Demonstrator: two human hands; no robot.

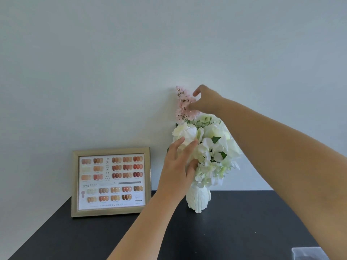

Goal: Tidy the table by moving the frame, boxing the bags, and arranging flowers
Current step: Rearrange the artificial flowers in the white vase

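Observation:
A white ribbed vase (198,200) stands on the black table (234,231) against the wall, filled with white flowers (212,147). A pink flower sprig (183,104) rises above the bunch. My right hand (205,101) reaches over the bouquet and pinches the pink sprig between thumb and fingers. My left hand (178,166) rests with straight fingers against the left side of the white flowers. A gold picture frame (111,182) showing a nail-colour chart leans upright against the wall, left of the vase.
A clear plastic bag or box corner (308,253) shows at the bottom right edge of the table. The white wall stands directly behind the vase and frame. The table's left edge runs diagonally at the lower left.

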